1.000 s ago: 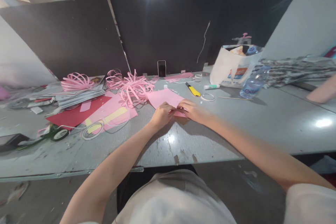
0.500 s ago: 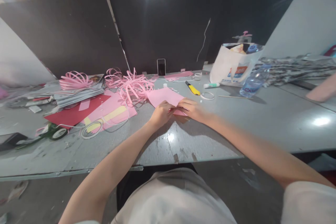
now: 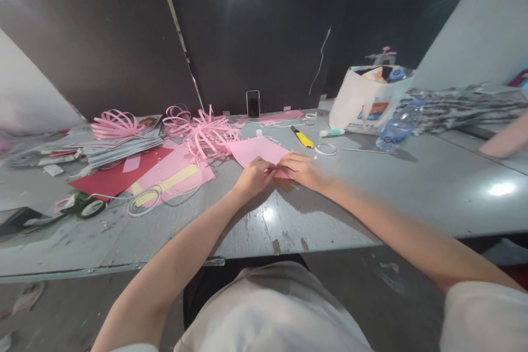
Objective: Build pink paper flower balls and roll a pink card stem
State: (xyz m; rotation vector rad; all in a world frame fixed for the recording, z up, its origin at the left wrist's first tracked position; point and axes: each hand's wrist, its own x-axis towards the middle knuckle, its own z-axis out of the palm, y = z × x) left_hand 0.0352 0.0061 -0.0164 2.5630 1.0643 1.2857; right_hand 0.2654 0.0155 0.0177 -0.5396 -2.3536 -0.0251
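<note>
A pink paper sheet lies at an angle in the middle of the grey table, its near edge lifted between my hands. My left hand pinches that edge with curled fingers. Close beside it, nearly touching, my right hand has its fingers together on the same edge. A small brown patch shows on the table just below the paper. Behind the sheet and to its left sit curled pink paper strips. The fingertips partly hide the paper's near edge.
A yellow cutter, glue stick, tape ring, bottle and white bag stand or lie right. Left are red paper, scissors and stacked papers. A phone leans at the back.
Both hands keep their grip on the paper's near edge, with only a tiny shift of the fingers. The whole view has moved slightly.
</note>
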